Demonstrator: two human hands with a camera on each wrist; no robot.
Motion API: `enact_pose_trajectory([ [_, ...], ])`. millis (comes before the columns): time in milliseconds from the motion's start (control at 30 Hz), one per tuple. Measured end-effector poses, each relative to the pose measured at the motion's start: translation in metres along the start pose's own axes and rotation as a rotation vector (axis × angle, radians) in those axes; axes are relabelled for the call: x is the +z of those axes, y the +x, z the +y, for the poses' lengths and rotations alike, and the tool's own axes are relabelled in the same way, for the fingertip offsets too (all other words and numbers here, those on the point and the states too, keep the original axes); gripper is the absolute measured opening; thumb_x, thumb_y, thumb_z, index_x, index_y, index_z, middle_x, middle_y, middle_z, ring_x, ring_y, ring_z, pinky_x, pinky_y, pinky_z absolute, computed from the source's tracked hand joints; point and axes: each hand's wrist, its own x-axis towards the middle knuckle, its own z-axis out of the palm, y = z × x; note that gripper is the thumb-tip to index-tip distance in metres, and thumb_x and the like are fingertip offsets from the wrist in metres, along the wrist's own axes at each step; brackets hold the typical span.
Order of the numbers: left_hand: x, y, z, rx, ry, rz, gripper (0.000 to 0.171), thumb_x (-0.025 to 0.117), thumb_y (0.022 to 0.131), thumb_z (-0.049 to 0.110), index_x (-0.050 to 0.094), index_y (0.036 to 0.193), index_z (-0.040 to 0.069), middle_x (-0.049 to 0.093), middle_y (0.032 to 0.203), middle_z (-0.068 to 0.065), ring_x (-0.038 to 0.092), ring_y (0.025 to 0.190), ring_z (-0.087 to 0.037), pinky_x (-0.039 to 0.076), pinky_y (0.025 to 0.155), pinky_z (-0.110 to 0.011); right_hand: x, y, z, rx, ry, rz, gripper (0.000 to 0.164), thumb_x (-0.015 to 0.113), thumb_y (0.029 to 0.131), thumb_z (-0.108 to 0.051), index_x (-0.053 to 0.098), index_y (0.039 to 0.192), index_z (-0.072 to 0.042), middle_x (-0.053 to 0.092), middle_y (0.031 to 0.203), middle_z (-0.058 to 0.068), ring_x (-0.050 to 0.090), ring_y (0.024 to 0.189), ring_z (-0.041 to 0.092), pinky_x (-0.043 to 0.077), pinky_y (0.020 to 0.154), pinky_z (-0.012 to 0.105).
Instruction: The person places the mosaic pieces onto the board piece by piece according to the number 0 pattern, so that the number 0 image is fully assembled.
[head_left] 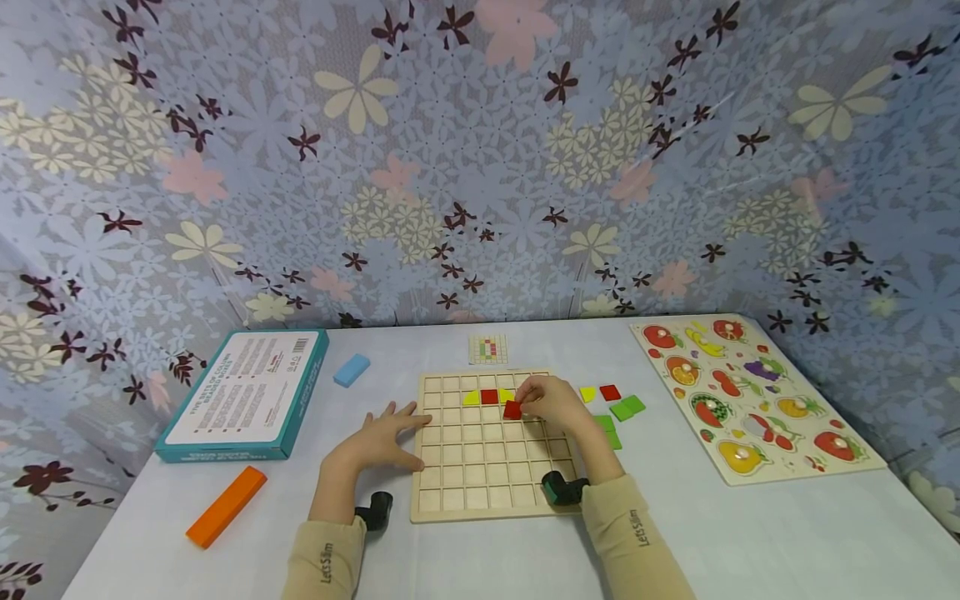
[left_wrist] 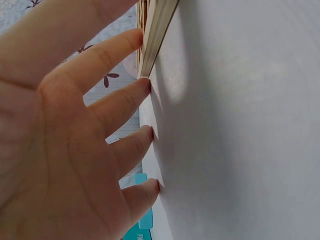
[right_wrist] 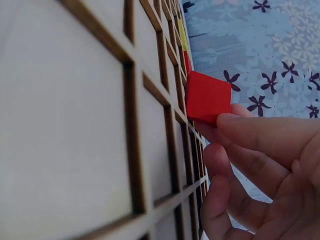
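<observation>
A wooden grid board (head_left: 465, 477) lies on the white table. In its upper rows sit a red square tile (head_left: 489, 397) and, on either side of it, yellow tiles (head_left: 472, 398). My right hand (head_left: 553, 404) pinches another red tile (right_wrist: 209, 97) between thumb and fingers, close over the grid just below that row. The left hand (head_left: 384, 440) is spread at the board's left side, with thumb and index finger at its edge. In the left wrist view its other fingertips (left_wrist: 145, 132) rest on the tabletop. A small card (head_left: 487, 349) with a coloured grid pattern lies behind the board.
Loose green tiles (head_left: 628, 407), a red tile (head_left: 610, 392) and a yellow tile (head_left: 587, 393) lie right of the board. Farther right is a fruit puzzle board (head_left: 738, 433). Leftward are a teal-and-white box (head_left: 240, 392), a blue block (head_left: 352, 370) and an orange block (head_left: 227, 507).
</observation>
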Motion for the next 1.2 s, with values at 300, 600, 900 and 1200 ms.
enact_pose_trajectory([
  [300, -0.0002, -0.0004, 0.0005, -0.002, -0.009, -0.001, 0.073, 0.081, 0.066, 0.02, 0.052, 0.133, 0.013, 0.028, 0.149, -0.014, 0.009, 0.139, -0.04, -0.002, 0.11, -0.061, 0.0008, -0.0018, -0.0038, -0.021, -0.044, -0.009, 0.007, 0.063, 0.083, -0.002, 0.065, 0.087, -0.006, 0.063, 0.084, 0.004, 0.057, 0.074, 0.016, 0.049, 0.065, 0.028],
  [600, -0.0007, 0.0005, 0.0006, -0.003, -0.011, -0.003, 0.073, 0.081, 0.066, 0.021, 0.052, 0.133, 0.014, 0.028, 0.15, -0.014, 0.009, 0.139, -0.039, -0.003, 0.11, -0.06, 0.0004, -0.0022, -0.0025, -0.023, -0.111, -0.044, 0.018, 0.059, 0.084, -0.002, 0.07, 0.098, -0.007, 0.062, 0.1, 0.01, 0.055, 0.089, 0.024, 0.048, 0.076, 0.039],
  [900, -0.002, 0.0016, 0.0022, -0.004, -0.013, -0.005, 0.074, 0.081, 0.066, 0.02, 0.051, 0.133, 0.013, 0.028, 0.149, -0.014, 0.009, 0.139, -0.039, -0.002, 0.11, -0.06, -0.0007, -0.0005, -0.0002, -0.045, -0.12, -0.063, 0.02, 0.058, 0.085, -0.002, 0.07, 0.101, -0.006, 0.063, 0.108, 0.013, 0.056, 0.104, 0.033, 0.047, 0.086, 0.048],
  [1200, -0.0012, 0.0014, 0.0019, -0.002, -0.012, 0.001, 0.074, 0.081, 0.066, 0.021, 0.051, 0.133, 0.013, 0.027, 0.149, -0.015, 0.009, 0.139, -0.04, -0.002, 0.109, -0.061, -0.0025, -0.0001, 0.0002, -0.046, -0.124, -0.057, 0.017, 0.061, 0.085, -0.004, 0.069, 0.1, -0.007, 0.063, 0.099, 0.009, 0.056, 0.092, 0.025, 0.049, 0.078, 0.041],
])
